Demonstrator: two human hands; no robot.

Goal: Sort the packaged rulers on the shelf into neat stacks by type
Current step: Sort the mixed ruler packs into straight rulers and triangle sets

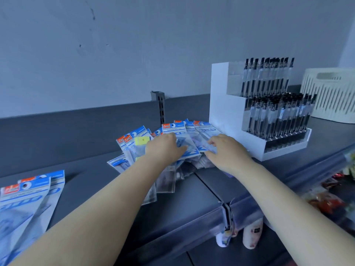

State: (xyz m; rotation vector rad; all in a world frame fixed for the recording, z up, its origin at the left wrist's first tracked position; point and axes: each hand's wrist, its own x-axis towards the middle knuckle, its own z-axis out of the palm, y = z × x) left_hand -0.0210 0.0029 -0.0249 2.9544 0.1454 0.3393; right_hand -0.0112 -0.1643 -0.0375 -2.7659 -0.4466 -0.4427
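Note:
A loose heap of packaged rulers (173,129) with blue and orange header cards lies fanned out on the grey shelf (86,169), mixed with clear plain ruler sleeves (166,181) at its front. My left hand (163,148) rests on the heap's middle, fingers curled over a blue packet. My right hand (223,150) is on the heap's right side, fingers bent onto a packet edge. A separate stack of the blue geometric packs (28,196) lies at the near left of the shelf.
A white tiered pen display (228,112) full of black pens stands just right of the heap. A cream slatted basket (330,93) sits at the far right. A shelf divider post (159,104) rises behind. Goods show on the lower shelf, front right.

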